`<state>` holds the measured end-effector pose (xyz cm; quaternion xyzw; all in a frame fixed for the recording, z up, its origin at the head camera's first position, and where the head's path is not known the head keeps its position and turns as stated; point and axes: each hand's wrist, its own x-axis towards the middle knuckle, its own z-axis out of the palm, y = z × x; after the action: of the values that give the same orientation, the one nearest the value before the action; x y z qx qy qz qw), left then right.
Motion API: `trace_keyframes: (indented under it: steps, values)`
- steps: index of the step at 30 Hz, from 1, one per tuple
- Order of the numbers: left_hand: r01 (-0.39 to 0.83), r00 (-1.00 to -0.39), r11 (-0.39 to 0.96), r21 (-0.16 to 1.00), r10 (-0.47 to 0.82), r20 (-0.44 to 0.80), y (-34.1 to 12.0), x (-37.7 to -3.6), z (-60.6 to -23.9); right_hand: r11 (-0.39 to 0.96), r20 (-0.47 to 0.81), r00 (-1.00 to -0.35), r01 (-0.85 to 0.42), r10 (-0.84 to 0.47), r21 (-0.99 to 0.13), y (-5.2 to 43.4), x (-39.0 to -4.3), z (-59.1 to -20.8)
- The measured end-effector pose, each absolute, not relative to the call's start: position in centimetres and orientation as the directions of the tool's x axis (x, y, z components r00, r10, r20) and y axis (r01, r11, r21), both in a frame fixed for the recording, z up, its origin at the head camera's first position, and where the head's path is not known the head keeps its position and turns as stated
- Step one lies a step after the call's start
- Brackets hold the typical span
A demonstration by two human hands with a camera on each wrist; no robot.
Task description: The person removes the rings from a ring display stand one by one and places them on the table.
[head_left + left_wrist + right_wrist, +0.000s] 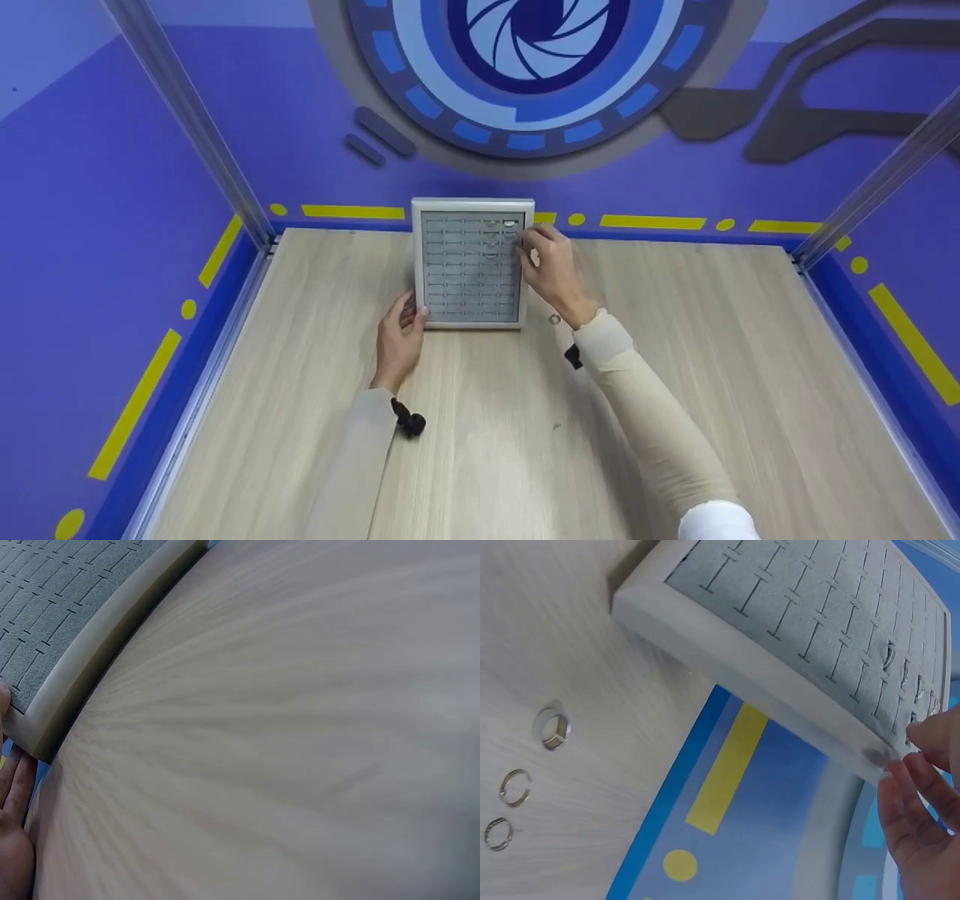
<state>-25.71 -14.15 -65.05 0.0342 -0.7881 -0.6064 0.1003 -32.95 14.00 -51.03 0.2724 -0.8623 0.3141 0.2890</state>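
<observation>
- Grey ring display tray (471,264) lay flat on the wooden table (675,360), at its far middle, against the back wall (262,112).
- Tray was a slotted foam pad in a pale frame; a few rings (900,664) sat in slots near its far right corner.
- Right hand (553,268) was at the tray's right edge, fingertips (936,736) pinched together on a slot in that corner. Couldn't tell whether a ring was between them.
- Left hand (399,339) rested at the near left corner, fingers (15,780) relaxed and straight against the frame, nothing grasped.
- Three loose rings (551,727) lay on the table just right of the tray.
</observation>
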Motion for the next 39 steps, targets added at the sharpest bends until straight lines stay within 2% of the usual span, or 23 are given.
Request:
trace_keyframes:
  steps: [5, 16, 29, 39]
  values:
    - [0.064, -0.977, 0.261, 0.963, -0.178, 0.113, -14.1, -25.6, -65.0, 0.654, 0.664, -0.685, -0.654, -0.299, -0.380, 13.2, -33.2, -50.6]
    - [0.082, -0.976, 0.260, 0.962, -0.175, 0.130, -14.1, -25.4, -64.9, 0.736, 0.651, -0.690, -0.612, -0.317, -0.289, 11.9, -33.5, -50.2]
    - [0.061, -0.977, 0.258, 0.964, -0.180, 0.110, -14.1, -25.6, -64.9, 0.728, 0.661, -0.686, -0.615, -0.304, -0.303, 11.7, -33.8, -50.6]
    - [0.067, -0.977, 0.255, 0.965, -0.179, 0.115, -14.1, -25.7, -64.9, 0.758, 0.662, -0.679, -0.601, -0.316, -0.255, 11.7, -33.8, -50.5]
